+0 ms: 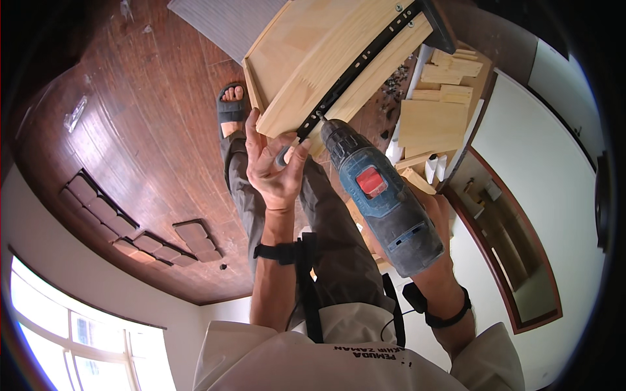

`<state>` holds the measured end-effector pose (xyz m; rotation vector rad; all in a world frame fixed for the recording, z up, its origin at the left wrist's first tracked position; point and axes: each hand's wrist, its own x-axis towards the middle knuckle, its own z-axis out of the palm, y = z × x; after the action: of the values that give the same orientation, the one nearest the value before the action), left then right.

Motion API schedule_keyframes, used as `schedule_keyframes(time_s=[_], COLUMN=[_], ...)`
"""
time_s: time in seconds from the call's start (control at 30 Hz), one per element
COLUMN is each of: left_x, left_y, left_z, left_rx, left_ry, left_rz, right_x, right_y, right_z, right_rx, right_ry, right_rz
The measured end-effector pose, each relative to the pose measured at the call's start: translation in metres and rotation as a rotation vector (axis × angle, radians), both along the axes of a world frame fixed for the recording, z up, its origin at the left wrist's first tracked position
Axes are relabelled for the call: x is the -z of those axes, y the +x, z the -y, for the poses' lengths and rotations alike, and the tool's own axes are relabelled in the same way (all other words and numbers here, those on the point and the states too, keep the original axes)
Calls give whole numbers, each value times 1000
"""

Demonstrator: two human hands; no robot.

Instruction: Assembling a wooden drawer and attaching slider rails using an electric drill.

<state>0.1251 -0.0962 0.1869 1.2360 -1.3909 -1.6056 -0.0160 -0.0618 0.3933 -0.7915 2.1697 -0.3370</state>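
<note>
In front of me, a pale wooden drawer [326,72] stands tilted, with a black metal drawer slide [355,68] along its side. My left hand [274,176] grips the near end of the slide between thumb and fingers, one finger reaching up the drawer's corner. A small grey rounded piece [283,156] shows by the thumb. My right hand [438,212], partly hidden behind the tool, is closed around a blue and black cordless drill [385,195]. The drill's bit meets the slide near its near end. Screws [411,24] sit at the slide's far end.
Wooden boards [433,124] lie at the right, beside scattered small hardware [396,85]. A grey ribbed panel [218,26] is at the back. Dark square pads [104,208] rest on the wooden floor at left. A framed mirror [505,241] stands by the right wall.
</note>
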Motion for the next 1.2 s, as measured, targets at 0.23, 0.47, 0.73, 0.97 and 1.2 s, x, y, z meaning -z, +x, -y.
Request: schedule_keyframes(time_s=[0.23, 0.47, 0.73, 0.97, 1.2], left_x=[2, 4, 1, 1, 13], left_y=[0, 3, 0, 0, 10], left_z=[0, 1, -2, 4, 6], left_rx=[15, 21, -10, 6, 165], left_ry=[-8, -34, 4, -39, -214], left_rz=[20, 20, -5, -27, 51], right_x=[0, 2, 7, 6, 12], right_y=[2, 0, -2, -2, -6], right_z=[-3, -13, -29, -8, -7], right_rx=[-16, -52, -87, 32, 32], right_ry=[4, -7, -16, 92, 85], right_rz=[-3, 4, 11, 96, 64])
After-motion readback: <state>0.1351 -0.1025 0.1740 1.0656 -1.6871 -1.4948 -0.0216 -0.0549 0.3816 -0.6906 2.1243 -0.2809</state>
